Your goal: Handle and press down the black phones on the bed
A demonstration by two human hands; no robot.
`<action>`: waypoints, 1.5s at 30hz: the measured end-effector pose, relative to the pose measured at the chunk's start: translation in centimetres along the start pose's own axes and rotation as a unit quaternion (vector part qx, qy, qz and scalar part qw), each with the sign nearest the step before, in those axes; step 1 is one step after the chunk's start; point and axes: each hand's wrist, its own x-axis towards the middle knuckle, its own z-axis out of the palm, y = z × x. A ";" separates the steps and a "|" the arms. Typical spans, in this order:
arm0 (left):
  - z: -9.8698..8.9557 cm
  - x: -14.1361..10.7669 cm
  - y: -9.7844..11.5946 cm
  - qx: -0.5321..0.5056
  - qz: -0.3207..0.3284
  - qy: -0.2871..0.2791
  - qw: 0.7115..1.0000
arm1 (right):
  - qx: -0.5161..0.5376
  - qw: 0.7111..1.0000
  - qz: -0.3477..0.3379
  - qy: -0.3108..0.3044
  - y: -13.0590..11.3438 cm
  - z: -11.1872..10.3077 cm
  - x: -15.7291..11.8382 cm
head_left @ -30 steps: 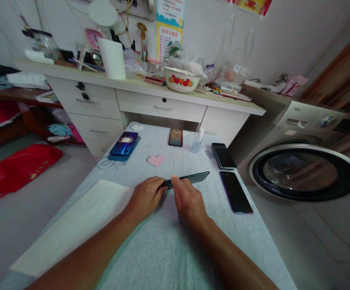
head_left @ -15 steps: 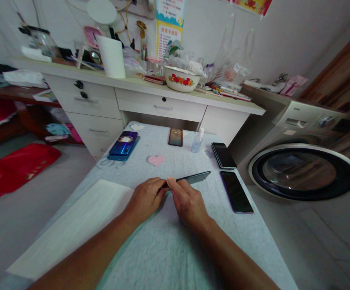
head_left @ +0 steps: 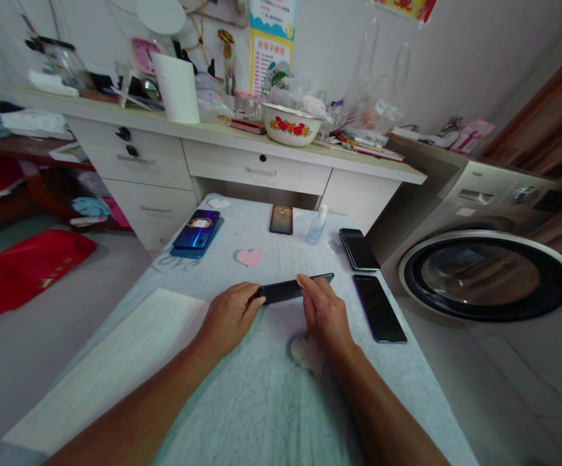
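Observation:
A dark, thin phone (head_left: 283, 292) is held tilted above the cloth-covered table (head_left: 242, 401). Its left end is pinched between the thumb and fingers of my left hand (head_left: 229, 317). Nearer its other end, my right hand (head_left: 326, 314) grips the long edge, fingers pressed together. To the right lies a black phone (head_left: 380, 309), with stacked phones (head_left: 359, 250) just behind it. Blue phones (head_left: 196, 232) rest one on another at the back left. A brown phone or case (head_left: 281, 219) lies near the far edge beside a clear spray bottle (head_left: 317, 226).
A pale folded cloth or sheet (head_left: 110, 369) covers the table's left side. Behind stands a white desk (head_left: 140, 155) bearing a flowered bowl (head_left: 291, 126) and a paper roll (head_left: 176, 88). At the right is a washing machine (head_left: 475, 194); a red bag (head_left: 28, 268) lies on the floor.
My right hand has slid right along the phone, away from my left hand. More of the phone's dark face now shows between the hands.

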 end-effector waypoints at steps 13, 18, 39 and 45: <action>0.0 0.2 -0.1 -0.005 -0.010 0.016 1.000 | -0.075 0.994 0.068 0.050 2.0 -1.4 0.2; 0.0 0.1 -0.1 -0.009 -0.006 0.020 1.000 | -0.088 0.991 0.075 0.063 1.8 -1.2 0.1; 0.7 -0.1 0.1 -0.008 0.052 -0.011 0.999 | -0.029 0.996 -0.058 -0.069 -3.8 1.5 -0.3; 0.7 -0.2 0.1 -0.009 0.062 -0.010 0.998 | -0.018 0.993 -0.080 -0.088 -3.9 1.4 -0.4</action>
